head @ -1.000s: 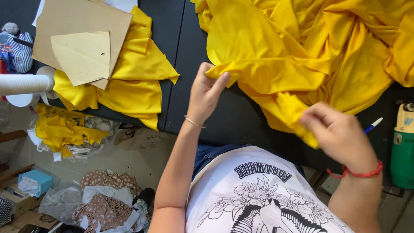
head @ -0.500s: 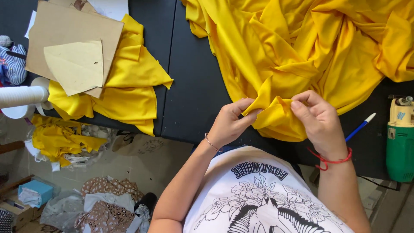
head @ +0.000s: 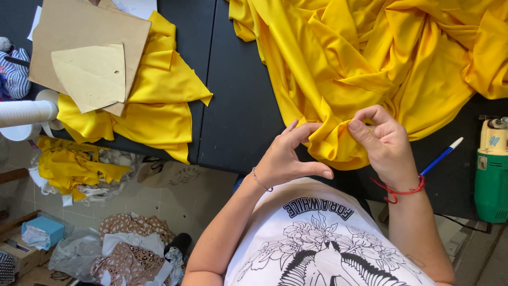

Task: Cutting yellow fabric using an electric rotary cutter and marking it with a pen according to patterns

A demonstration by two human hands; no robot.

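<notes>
left hand [head: 286, 161]: fingers curled narrow, fingertips pinching a fold at the near edge of the yellow fabric [head: 370, 69]; the thumb lies free beneath, so the grip looks light, of the kind that feels for an edge rather than hauls.
right hand [head: 383, 143]: closed on the same fold from the other side, thumb on top pressing the cloth into the fingers; a red cord sits at the wrist.
yellow fabric: a big crumpled heap across the far right of the dark worktop [head: 238, 106], its lowest fold drawn to the near edge just before the person's body, between both hands, likely so the edge can be worked close up.
cardboard patterns [head: 90, 58]: two brown pieces stacked on the left, flat on top of cut yellow pieces [head: 153, 106], which they seem to weigh down.
blue pen [head: 442, 155]: lying on the worktop just beside the right wrist, within easy reach.
green machine [head: 492, 169]: at the right edge, apart from the hands.
floor: yellow scraps [head: 69, 167] and patterned cloth [head: 132, 249] lie below the worktop's near edge.
</notes>
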